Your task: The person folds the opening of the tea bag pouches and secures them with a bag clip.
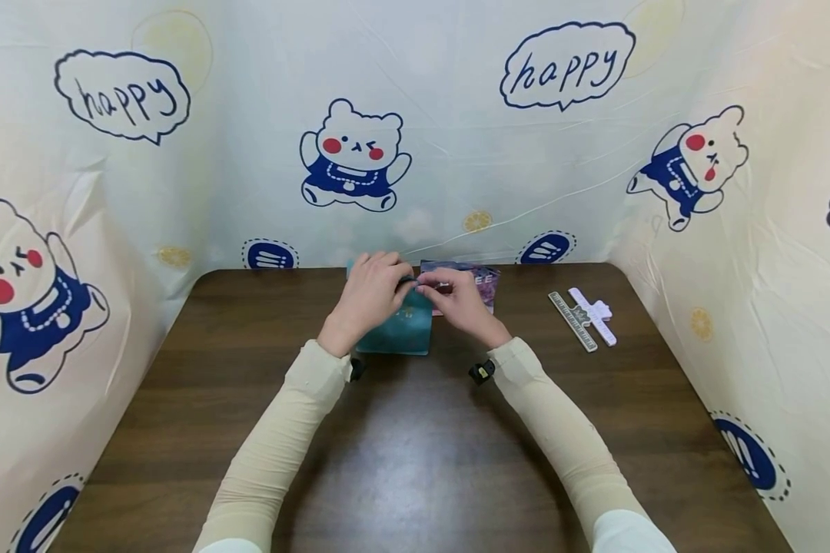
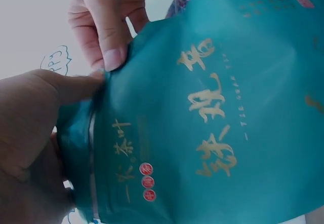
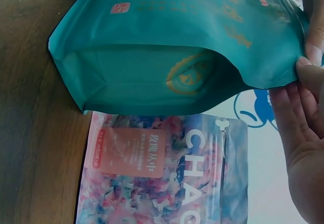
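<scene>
A teal tea pouch with gold characters stands at the table's back edge. My left hand grips its top edge, with the thumb on the front face in the left wrist view. Beside it, my right hand pinches the top corner of the same pouch between thumb and fingers. The right wrist view shows the side of the teal pouch, with its gusset spread and a round gold mark inside the fold. Behind my right hand, a pink and purple pouch stands close by the teal one.
Two bar-shaped clips lie side by side at the table's right: a greyish one with ruler-like marks and a white one. A printed cloth hangs behind the brown table and along both sides.
</scene>
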### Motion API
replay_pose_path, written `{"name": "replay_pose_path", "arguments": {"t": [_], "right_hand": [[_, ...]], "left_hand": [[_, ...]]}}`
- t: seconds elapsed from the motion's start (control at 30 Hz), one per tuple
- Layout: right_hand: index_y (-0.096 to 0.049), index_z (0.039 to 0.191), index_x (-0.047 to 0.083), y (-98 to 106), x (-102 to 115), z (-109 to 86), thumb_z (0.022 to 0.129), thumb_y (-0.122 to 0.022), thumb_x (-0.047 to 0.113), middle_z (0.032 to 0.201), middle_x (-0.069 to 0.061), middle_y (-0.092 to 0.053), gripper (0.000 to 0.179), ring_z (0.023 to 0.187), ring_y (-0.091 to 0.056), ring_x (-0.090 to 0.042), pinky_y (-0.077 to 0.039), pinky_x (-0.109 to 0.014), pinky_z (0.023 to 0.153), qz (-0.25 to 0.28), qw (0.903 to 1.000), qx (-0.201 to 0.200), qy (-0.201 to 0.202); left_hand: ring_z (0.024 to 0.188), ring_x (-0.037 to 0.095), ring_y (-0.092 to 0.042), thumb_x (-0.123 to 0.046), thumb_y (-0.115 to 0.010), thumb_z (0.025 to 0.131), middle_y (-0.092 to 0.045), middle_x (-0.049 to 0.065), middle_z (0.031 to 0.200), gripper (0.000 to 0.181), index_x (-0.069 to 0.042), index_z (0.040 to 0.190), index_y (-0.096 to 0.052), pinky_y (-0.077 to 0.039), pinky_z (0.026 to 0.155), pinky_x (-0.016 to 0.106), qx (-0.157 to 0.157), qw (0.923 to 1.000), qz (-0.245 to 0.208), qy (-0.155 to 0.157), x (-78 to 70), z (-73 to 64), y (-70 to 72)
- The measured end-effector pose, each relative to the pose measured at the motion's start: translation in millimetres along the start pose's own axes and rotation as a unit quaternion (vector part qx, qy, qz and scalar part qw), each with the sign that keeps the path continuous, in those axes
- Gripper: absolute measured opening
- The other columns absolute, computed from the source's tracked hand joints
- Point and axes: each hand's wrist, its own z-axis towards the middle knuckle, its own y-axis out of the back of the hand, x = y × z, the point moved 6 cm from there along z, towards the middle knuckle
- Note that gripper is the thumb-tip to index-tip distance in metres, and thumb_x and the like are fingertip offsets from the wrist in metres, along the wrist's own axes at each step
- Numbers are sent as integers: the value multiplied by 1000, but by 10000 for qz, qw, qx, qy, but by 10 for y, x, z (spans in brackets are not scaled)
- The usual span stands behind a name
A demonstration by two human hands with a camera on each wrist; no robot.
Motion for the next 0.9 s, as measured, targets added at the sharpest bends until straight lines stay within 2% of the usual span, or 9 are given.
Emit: {"name": "replay_pose_path", "arguments": {"t": [0.1, 0.43, 0.6, 0.73, 0.9], "right_hand": [[-75, 108, -8, 14, 127, -11, 94, -66, -7, 103, -23, -73, 17, 89, -73, -32, -61, -37, 77, 12, 9999, 54, 95], [-74, 107, -6, 8, 124, 4, 93, -70, -4, 106, -23, -73, 15, 92, -73, -37, -60, -42, 80, 249, 9996, -90, -132], [-76, 102, -5, 16, 130, 29, 92, -70, -3, 99, -22, -75, 11, 85, -73, -35, -61, -43, 76, 283, 9991, -309, -107], [-76, 95, -6, 27, 148, 35, 92, -71, -5, 93, -23, -75, 7, 77, -73, -37, -61, -49, 71, 363, 9984, -437, -3], [-75, 92, -10, 15, 170, 46, 89, -72, -9, 89, -26, -73, 5, 71, -71, -43, -59, -55, 67, 371, 9976, -508, 303]], "left_hand": [[87, 24, -59, -28, -67, 100, -65, 4, 93, 20, -11, 106, -76, -40, 77, 38, -25, 9999, -53, -97, 15, -6, -19], [83, 26, -60, -25, -66, 100, -69, 7, 91, 20, -9, 101, -78, -40, 74, 39, -421, 9990, -155, 14, -12, 1, -18], [87, 26, -61, -27, -65, 101, -69, 6, 94, 21, -10, 103, -77, -40, 76, 39, -257, 9996, -94, 21, -14, 4, -10], [93, 25, -62, -29, -66, 101, -71, 6, 100, 22, -10, 106, -75, -42, 81, 40, -55, 9998, -169, 36, 14, -16, 29], [102, 27, -65, -33, -67, 99, -73, 7, 107, 26, -10, 109, -73, -47, 93, 45, -112, 9992, -351, 138, 88, -52, 107]]}}
